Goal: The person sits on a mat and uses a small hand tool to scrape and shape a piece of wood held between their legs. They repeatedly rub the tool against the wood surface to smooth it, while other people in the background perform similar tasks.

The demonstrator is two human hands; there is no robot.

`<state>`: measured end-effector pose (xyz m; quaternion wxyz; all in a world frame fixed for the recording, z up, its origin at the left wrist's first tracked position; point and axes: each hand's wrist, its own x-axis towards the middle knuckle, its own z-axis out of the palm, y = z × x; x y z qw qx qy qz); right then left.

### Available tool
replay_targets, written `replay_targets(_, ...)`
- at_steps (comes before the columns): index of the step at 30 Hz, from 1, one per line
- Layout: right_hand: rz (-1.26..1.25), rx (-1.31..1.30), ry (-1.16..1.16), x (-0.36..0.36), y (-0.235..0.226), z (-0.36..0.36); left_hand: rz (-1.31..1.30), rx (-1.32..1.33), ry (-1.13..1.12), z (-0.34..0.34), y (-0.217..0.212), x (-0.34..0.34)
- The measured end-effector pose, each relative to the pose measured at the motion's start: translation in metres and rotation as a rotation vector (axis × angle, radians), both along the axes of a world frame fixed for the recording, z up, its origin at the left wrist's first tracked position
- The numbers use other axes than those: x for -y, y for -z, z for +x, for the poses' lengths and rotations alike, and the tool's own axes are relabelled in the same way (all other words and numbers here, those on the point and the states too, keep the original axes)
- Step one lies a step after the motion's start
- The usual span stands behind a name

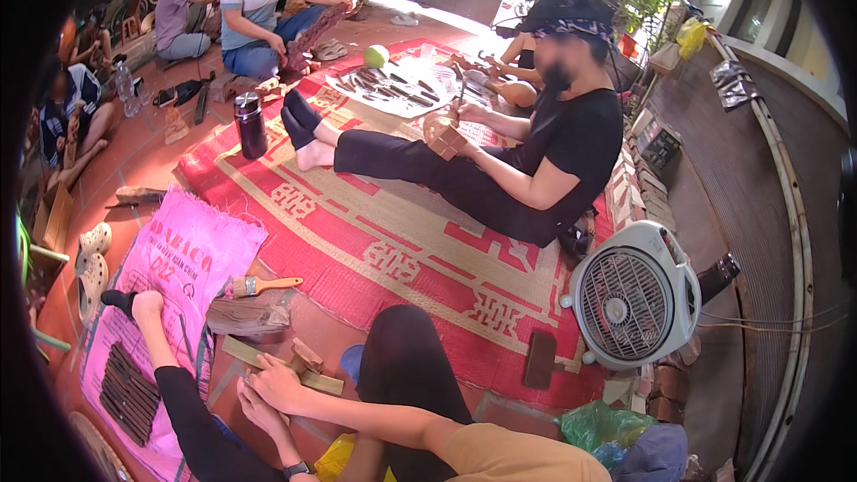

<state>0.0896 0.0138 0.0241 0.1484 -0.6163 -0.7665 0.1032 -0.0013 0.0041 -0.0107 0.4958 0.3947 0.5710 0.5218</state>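
Low in the head view, my hands meet over the floor beside my bent knee. My right hand [278,386] reaches across in front of the left, its fingers bent. My left hand [259,411], with a dark watch on its wrist, is curled close beneath it. Both appear closed around something small that I cannot make out. A flat wooden strip [323,383] shows on either side of the right hand, partly hidden by it. Beside the fingers rests a small reddish-brown wood block [306,354].
Dark carving tools [129,393] lie in a row on a pink sack [201,245]. A paintbrush [263,286] and weathered wood [248,315] are nearby. Ahead, a person [571,125] sits on a red patterned mat [393,259], holding a wooden block [444,138]. At right stands a fan [629,295].
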Motion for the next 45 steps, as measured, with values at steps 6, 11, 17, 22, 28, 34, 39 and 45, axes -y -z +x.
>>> replay_targets(6,0.268,-0.233,0.032,0.014,0.013,0.009,-0.02,-0.086,-0.025,-0.004,0.017,-0.004)
replay_targets(11,0.13,-0.121,-0.007,-0.006,0.02,0.015,0.042,-0.108,-0.057,0.001,-0.006,0.001)
replay_targets(17,0.212,-0.295,-0.002,0.004,0.009,0.02,0.025,-0.388,-0.122,0.007,0.002,0.002)
replay_targets(22,0.137,-0.211,-0.023,0.002,0.023,0.015,0.053,-0.356,-0.115,0.0,0.004,0.007)
replay_targets(28,0.189,-0.171,-0.102,0.02,-0.01,0.025,0.025,-0.331,-0.119,0.003,-0.013,0.01)
replay_targets(34,0.172,-0.176,-0.069,0.0,0.013,0.024,0.008,-0.359,-0.11,0.004,-0.008,0.004)
replay_targets(39,0.137,-0.019,-0.157,0.01,0.001,0.023,0.02,-0.334,-0.121,0.004,-0.014,0.009)
replay_targets(45,0.085,-0.116,-0.05,-0.005,0.01,0.019,0.017,-0.35,-0.108,0.003,-0.01,0.005)
